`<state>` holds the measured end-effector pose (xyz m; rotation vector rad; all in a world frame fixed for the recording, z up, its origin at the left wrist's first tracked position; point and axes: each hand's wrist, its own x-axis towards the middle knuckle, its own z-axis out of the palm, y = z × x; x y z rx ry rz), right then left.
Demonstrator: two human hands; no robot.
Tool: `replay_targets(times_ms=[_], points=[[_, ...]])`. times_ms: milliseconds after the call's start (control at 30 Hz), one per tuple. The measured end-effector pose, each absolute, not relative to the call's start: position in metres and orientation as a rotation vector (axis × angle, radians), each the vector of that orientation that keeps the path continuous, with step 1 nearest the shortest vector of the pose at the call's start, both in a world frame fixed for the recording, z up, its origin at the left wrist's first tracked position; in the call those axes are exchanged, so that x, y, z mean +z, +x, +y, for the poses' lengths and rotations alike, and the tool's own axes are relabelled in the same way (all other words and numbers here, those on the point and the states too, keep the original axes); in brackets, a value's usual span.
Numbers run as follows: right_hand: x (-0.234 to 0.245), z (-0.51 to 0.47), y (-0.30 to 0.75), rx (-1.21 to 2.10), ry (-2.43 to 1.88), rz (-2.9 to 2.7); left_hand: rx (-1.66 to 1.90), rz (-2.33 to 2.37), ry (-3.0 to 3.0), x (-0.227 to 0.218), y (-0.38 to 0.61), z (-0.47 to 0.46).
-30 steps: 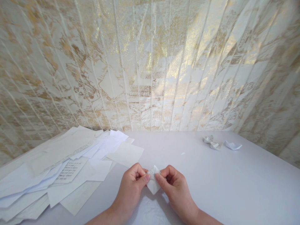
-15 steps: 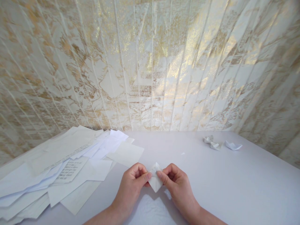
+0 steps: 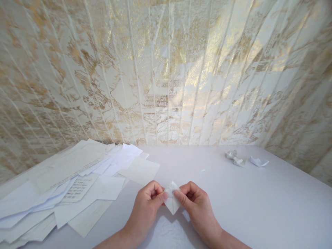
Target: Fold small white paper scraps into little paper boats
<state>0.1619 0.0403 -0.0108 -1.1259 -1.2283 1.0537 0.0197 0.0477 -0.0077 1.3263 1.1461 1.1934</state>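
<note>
Between my two hands is a small folded piece of white paper (image 3: pixel 172 204), diamond-shaped, one point toward me and one away, with a crease down its lower half. My left hand (image 3: pixel 148 204) pinches its left corner, thumb on top and fingers curled beneath. On the opposite corner, my right hand (image 3: pixel 195 202) grips it the same way, its thumb lying on the paper's face. The paper is held above the white table, and the fingertips under it are hidden.
A spread pile of loose paper sheets (image 3: pixel 103 188), some printed, covers the left of the white table (image 3: pixel 246 207). Toward the back right lie crumpled folded papers (image 3: pixel 235 158) and a folded paper boat (image 3: pixel 259 161). A tiny paper scrap (image 3: pixel 203 170) lies near the middle. Patterned curtain (image 3: pixel 166 86) hangs behind.
Almost nothing differs. The diamond's near and far points sit very slightly lower in view, and both hands keep their pinch on its sides.
</note>
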Motion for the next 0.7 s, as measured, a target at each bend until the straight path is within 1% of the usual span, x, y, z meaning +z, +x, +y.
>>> replay_targets(times_ms=[533,700], points=[[-0.0086,0.0355,0.1583,1.004,-1.119,-1.28,1.207,1.184,1.348,-0.0034,0.0209,0.0467],[-0.0126,0.0372,0.1592,0.983,-1.12,-1.293,1.238,1.14,1.272,-0.0016,0.0231,0.0472]])
